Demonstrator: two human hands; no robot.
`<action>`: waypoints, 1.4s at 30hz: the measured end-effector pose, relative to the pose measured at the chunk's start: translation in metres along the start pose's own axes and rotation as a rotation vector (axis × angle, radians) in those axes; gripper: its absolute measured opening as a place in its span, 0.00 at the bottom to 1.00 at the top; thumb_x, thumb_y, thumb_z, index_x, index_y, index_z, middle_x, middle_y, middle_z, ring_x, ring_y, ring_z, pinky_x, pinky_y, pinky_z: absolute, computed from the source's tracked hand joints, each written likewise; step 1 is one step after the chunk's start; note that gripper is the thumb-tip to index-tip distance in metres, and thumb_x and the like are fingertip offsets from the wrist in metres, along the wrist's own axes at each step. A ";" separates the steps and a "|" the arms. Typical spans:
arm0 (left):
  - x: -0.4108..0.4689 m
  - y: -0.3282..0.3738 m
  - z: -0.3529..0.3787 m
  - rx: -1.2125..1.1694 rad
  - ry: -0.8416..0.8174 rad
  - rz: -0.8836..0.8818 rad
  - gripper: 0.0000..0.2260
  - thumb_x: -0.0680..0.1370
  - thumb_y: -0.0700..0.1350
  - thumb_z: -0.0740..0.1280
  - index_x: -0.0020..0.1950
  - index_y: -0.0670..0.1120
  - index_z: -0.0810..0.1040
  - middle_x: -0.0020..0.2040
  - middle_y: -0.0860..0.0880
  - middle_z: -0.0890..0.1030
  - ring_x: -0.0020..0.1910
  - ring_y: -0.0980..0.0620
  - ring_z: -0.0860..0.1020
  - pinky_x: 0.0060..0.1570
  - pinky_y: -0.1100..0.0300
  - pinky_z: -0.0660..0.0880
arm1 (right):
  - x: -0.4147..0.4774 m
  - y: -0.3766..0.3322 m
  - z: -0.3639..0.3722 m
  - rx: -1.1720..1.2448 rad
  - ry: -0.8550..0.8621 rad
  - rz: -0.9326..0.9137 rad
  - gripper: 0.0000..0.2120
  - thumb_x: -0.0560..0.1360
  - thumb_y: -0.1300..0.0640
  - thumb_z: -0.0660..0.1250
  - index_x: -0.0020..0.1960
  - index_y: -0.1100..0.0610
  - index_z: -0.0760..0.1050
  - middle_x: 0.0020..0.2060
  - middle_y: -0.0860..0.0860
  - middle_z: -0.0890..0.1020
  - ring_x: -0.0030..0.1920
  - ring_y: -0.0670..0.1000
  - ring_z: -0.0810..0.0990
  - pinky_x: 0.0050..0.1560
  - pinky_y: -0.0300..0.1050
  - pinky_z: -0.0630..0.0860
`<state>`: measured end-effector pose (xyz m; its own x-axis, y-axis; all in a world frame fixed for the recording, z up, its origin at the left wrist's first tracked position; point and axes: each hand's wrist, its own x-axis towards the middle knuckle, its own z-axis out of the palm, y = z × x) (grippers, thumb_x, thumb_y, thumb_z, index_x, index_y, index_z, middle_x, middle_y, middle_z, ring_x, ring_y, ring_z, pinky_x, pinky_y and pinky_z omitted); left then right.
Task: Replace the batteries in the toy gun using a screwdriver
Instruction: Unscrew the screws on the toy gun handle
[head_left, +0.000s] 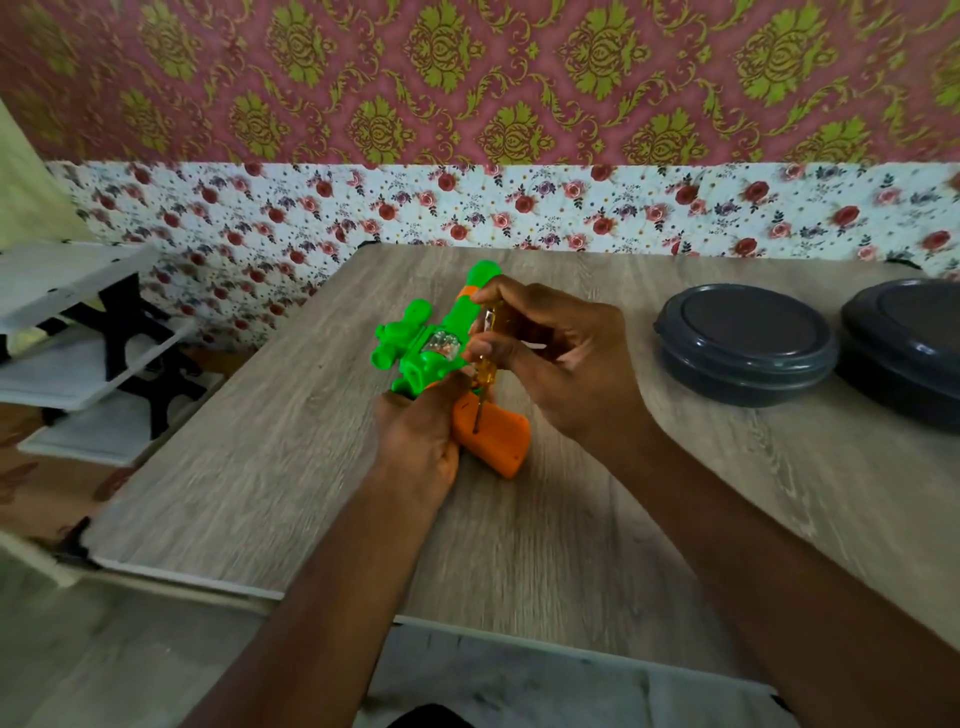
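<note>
A green and orange toy gun (415, 348) lies on the wooden table (291, 457), its barrel pointing away from me and its orange grip (501, 441) nearest me. My left hand (418, 439) grips the gun at the base of the orange grip and holds it down. My right hand (561, 353) holds a screwdriver (485, 371) with a clear amber handle, fingers curled round it. The metal tip stands in a hole on the side of the orange grip. Part of the gun's body is hidden behind both hands.
Two dark grey round lidded containers (745, 343) (906, 348) sit on the table's right side. A white shelf rack with black brackets (98, 343) stands to the left of the table. A floral-papered wall runs behind the far edge.
</note>
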<state>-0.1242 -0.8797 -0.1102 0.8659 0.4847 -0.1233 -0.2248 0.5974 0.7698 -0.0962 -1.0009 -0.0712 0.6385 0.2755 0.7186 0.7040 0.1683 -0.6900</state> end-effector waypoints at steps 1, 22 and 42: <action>0.000 0.000 0.000 0.001 0.005 -0.004 0.09 0.75 0.25 0.67 0.44 0.37 0.81 0.34 0.44 0.85 0.29 0.51 0.83 0.31 0.57 0.82 | 0.001 0.000 0.000 0.017 -0.024 0.012 0.16 0.73 0.70 0.75 0.61 0.67 0.80 0.46 0.53 0.85 0.49 0.58 0.87 0.51 0.58 0.85; 0.002 0.001 0.000 0.049 0.035 -0.029 0.08 0.77 0.27 0.67 0.49 0.38 0.81 0.39 0.43 0.85 0.32 0.50 0.84 0.31 0.56 0.82 | -0.005 0.004 -0.001 0.084 -0.034 -0.042 0.15 0.75 0.73 0.70 0.62 0.71 0.78 0.50 0.58 0.83 0.51 0.53 0.85 0.54 0.45 0.82; 0.002 0.001 -0.001 0.046 0.026 -0.019 0.10 0.77 0.26 0.66 0.46 0.40 0.81 0.37 0.44 0.85 0.30 0.52 0.83 0.33 0.55 0.82 | -0.007 -0.001 0.007 -0.030 -0.006 -0.030 0.20 0.78 0.73 0.68 0.69 0.66 0.75 0.51 0.58 0.84 0.50 0.46 0.87 0.55 0.41 0.81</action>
<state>-0.1231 -0.8779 -0.1099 0.8577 0.4904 -0.1542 -0.1872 0.5773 0.7948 -0.1032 -0.9964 -0.0764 0.6152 0.2762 0.7384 0.7320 0.1476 -0.6651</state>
